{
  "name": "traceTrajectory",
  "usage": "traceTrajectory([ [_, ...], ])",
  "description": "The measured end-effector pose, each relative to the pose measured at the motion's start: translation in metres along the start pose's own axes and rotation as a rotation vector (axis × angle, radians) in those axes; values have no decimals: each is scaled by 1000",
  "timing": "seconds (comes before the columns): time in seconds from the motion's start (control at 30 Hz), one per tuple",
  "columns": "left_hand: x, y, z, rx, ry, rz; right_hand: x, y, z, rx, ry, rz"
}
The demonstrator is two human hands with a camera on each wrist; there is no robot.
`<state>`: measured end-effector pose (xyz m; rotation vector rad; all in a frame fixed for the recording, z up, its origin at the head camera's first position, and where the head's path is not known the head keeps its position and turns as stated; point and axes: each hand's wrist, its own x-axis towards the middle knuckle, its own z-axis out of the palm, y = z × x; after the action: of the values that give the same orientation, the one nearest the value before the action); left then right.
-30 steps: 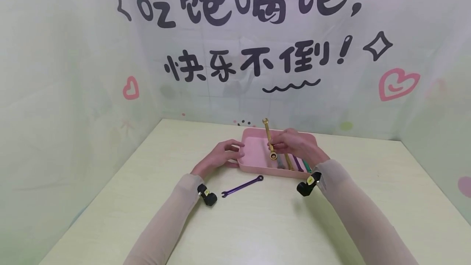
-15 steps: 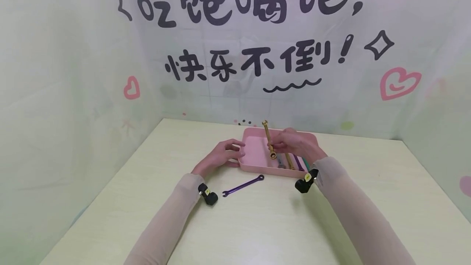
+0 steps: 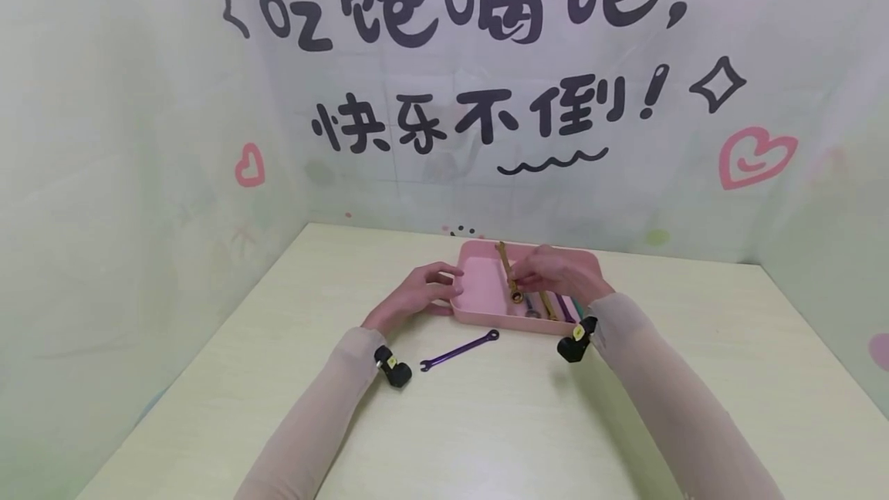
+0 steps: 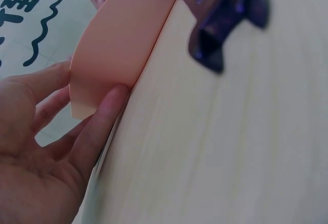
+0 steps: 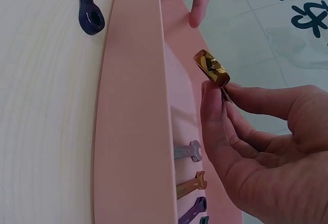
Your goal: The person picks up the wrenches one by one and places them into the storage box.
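Note:
My right hand (image 3: pixel 556 272) pinches a gold combination wrench (image 3: pixel 505 261) between thumb and fingers over the pink tray (image 3: pixel 496 320). The wrench's ring end (image 5: pixel 212 67) points toward the near side. At the tray's left end, my left hand (image 3: pixel 415 293) holds the corner, fingers at the rim and a digit against the wall (image 4: pixel 110 44). Inside the tray, right of the held wrench, lie a silver wrench (image 5: pixel 188 151), another gold wrench (image 5: pixel 192 184), a purple wrench (image 5: pixel 193 209) and a green wrench (image 5: pixel 204 220), partly hidden by the wall.
A purple wrench (image 3: pixel 458 351) lies slantwise on the pale table (image 3: pixel 444 438), in front of the tray. Behind the table hangs a printed curtain (image 3: pixel 389 199). Each wrist carries a small black camera (image 3: pixel 393 367).
The gold wrench's far end has come down toward the tray, lying lower in my right hand's pinch. My left hand stays at the tray's corner.

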<state>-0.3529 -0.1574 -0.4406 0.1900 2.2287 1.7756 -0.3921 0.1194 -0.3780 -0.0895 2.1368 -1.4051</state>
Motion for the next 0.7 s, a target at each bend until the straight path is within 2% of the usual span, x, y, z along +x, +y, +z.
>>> traceTrajectory([
  [0.17, 0, 1, 1, -3, -2, -4, -1, 0, 3, -5, 12, 28],
  [0.37, -1, 1, 1, 3, -1, -6, -1, 1, 5, -64, 28, 55],
  [0.7, -1, 0, 1, -2, 5, -7, 4, 4, 8, -129, 37, 48],
])
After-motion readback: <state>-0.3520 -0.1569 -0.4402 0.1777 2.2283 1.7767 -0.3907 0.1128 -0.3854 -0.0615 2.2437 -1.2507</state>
